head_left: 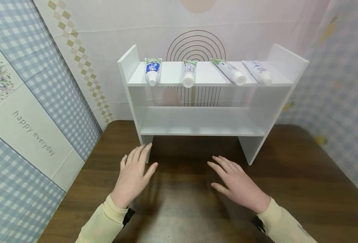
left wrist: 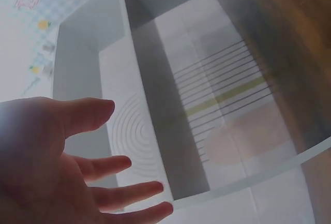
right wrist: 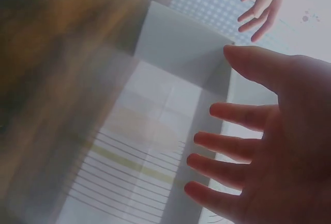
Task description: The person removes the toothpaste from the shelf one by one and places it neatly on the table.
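Note:
My left hand (head_left: 132, 179) hovers over the table before the shelf's left foot, fingers spread and holding nothing. On the other side my right hand (head_left: 238, 185) is held out in the same way, fingers loosely extended, nothing in it. A white two-tier shelf (head_left: 203, 121) stands in front of both hands. Along its top board lie a blue-and-white toothpaste tube (head_left: 153, 71), a white-and-green tube (head_left: 189, 72), another white-and-green tube (head_left: 230, 71) and a white tube with blue print (head_left: 258, 72), caps toward me. In the wrist views the palms (left wrist: 31, 167) face the shelf.
Brown wooden table (head_left: 179, 209) under the hands and shelf. A printed cloth (head_left: 106, 33) hangs behind the shelf. Blue checked cloth (head_left: 24, 111) covers the left side, and a fruit-patterned one (head_left: 343, 84) the right.

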`<action>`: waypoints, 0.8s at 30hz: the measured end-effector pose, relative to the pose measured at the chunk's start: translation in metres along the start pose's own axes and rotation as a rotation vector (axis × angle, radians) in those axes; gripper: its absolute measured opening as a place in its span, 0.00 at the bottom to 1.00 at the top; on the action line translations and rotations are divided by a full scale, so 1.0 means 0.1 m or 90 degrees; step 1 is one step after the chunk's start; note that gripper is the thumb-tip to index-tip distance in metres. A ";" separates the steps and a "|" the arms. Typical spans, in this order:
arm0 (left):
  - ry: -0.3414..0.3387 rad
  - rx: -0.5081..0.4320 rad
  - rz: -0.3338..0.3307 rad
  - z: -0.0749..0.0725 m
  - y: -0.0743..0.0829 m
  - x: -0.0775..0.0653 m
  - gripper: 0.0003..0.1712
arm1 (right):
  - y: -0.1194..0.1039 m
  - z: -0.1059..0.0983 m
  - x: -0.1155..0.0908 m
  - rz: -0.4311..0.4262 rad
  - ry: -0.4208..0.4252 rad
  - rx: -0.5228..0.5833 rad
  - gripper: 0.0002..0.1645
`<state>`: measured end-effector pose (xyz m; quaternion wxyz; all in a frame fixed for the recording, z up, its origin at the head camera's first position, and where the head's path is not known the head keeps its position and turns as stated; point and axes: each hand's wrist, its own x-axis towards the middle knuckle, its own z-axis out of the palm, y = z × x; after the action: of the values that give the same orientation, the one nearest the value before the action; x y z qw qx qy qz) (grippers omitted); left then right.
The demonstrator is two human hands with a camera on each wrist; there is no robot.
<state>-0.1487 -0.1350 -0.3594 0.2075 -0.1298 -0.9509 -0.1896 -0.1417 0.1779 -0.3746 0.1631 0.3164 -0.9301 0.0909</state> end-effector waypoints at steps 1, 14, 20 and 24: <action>0.007 -0.002 -0.004 -0.02 -0.01 0.02 0.34 | -0.01 -0.02 0.03 0.000 0.003 0.001 0.38; 0.081 -0.069 -0.070 -0.14 -0.22 0.33 0.44 | -0.02 -0.27 0.39 -0.020 0.050 0.002 0.36; 0.080 -0.101 -0.083 -0.19 -0.28 0.52 0.47 | -0.04 -0.41 0.56 -0.015 0.068 0.015 0.36; 0.065 -0.141 -0.088 -0.23 -0.29 0.63 0.48 | -0.08 -0.48 0.66 -0.019 0.080 0.024 0.35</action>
<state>-0.2060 -0.1603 -0.3206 0.2267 -0.0760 -0.9189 -0.3139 -0.1742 0.1482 -0.3059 0.2164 0.3268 -0.9114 0.1255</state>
